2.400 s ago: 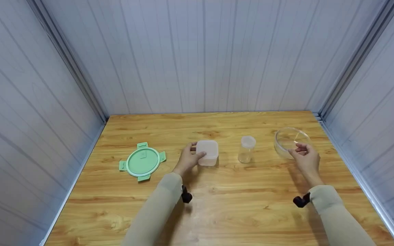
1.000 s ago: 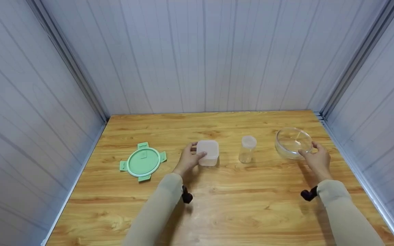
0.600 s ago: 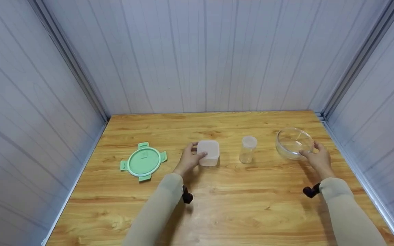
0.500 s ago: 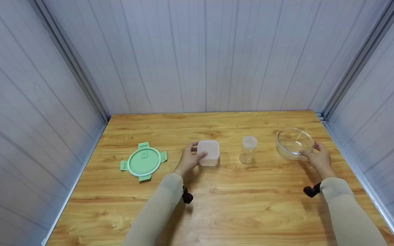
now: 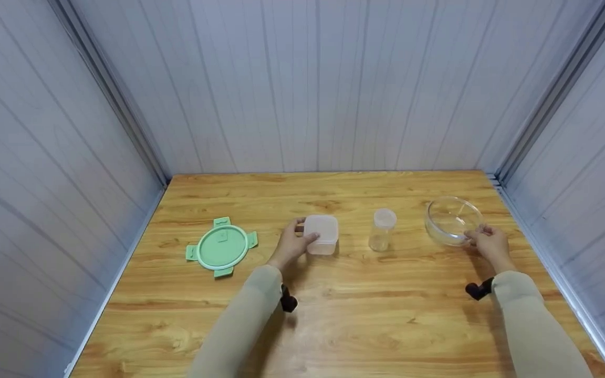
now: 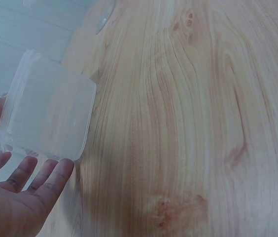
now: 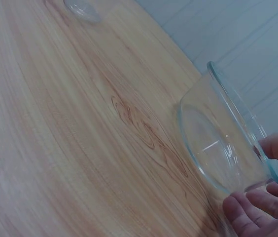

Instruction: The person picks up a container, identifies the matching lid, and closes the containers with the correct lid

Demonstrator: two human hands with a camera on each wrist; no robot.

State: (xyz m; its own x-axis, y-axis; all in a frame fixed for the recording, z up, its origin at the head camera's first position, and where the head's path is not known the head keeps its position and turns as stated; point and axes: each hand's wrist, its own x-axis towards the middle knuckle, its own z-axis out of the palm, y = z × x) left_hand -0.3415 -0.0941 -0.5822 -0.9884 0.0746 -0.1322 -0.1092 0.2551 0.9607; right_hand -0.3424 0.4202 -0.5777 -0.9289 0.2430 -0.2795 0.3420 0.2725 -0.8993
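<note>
A small square translucent plastic box [image 5: 321,233] with a lid stands upright on the table. My left hand [image 5: 290,245] grips it from the left side, thumb over the lid's edge; in the left wrist view the fingers [image 6: 55,180] lie along the wall of the box. Farther right, a round clear glass bowl [image 5: 445,235] rests on the table with its opening up. My right hand [image 5: 489,247] holds the bowl's right rim, thumb at the rim and fingers [image 7: 237,212] against the outer wall. Between the hands stands a clear cylindrical jar [image 5: 380,239] with a whitish lid.
A round green lid [image 5: 222,248] with several side clips lies on the left of the wooden table [image 5: 355,325]. Pale panelled walls [image 5: 302,89] enclose the table at the back and on both sides.
My right hand has moved from over the bowl's near side to its right rim, and its fingers have drawn in there. The left hand keeps its hold on the plastic box.
</note>
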